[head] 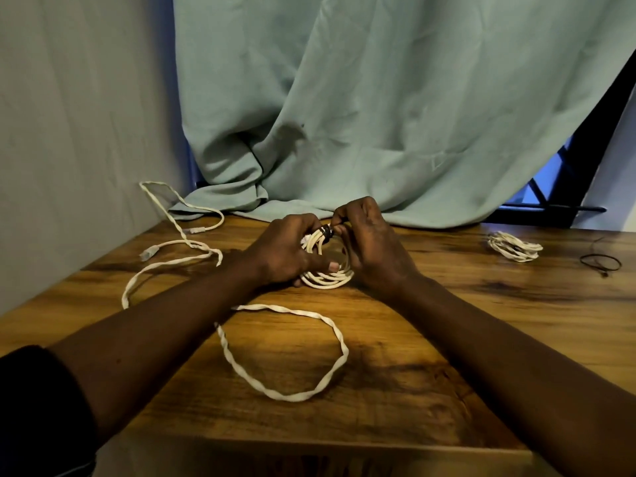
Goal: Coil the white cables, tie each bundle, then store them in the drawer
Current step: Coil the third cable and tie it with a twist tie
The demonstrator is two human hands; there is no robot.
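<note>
A coiled white cable bundle [327, 275] sits at the middle of the wooden table [430, 332]. My left hand [285, 251] grips the coil from the left. My right hand [368, 239] pinches a dark tie [325, 232] wrapped around the top of the coil. A long loose white cable [285, 395] lies uncoiled across the front and left of the table, its plug ends [146, 253] near the left edge. A second coiled white bundle [514, 246] lies at the back right. No drawer is in view.
A loose black tie [600, 261] lies at the far right of the table. A pale green curtain [378, 115] hangs behind and drapes onto the table's back edge. A grey wall [79, 132] borders the left side.
</note>
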